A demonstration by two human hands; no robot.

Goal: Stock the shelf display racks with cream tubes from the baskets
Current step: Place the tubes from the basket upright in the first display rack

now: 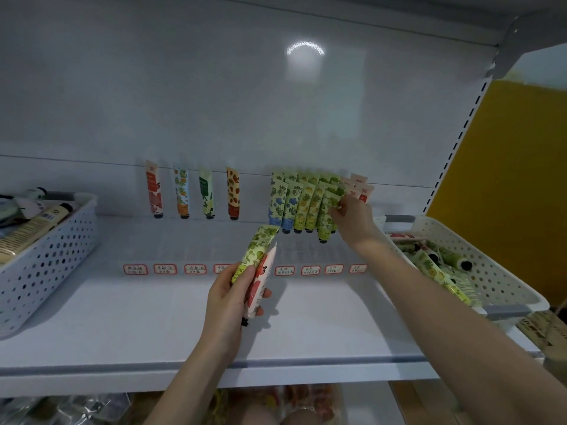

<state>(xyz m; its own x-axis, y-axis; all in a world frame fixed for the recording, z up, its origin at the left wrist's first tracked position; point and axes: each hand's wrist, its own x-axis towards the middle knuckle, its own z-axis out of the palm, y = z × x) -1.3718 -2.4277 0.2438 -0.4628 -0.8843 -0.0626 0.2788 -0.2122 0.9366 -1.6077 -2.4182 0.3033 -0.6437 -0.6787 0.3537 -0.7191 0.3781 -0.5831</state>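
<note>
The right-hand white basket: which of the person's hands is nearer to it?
The right hand, pinching a green tube just left of the basket. The left hand holds two tubes farther left.

Left hand (228, 297) gripping two tubes (256, 271), right hand (352, 219) pinching green racked tube (325, 216)

Small red-bordered white labels (165, 269) along the clear rack front carry handwriting too small to read. One label is hidden behind the green leaf-printed tube (257, 250) and pink fruit-printed tube (260, 285) gripped in the left hand (228, 299). The right hand (352, 217), pinching a green lime-printed tube (325, 216) in the rack, covers the lower parts of the pale pink tubes (357, 183). The white perforated plastic basket (46, 256) at left is cut off by the frame edge. Packaged goods (61, 409) under the white shelf (122, 332) are too blurred to identify
</note>
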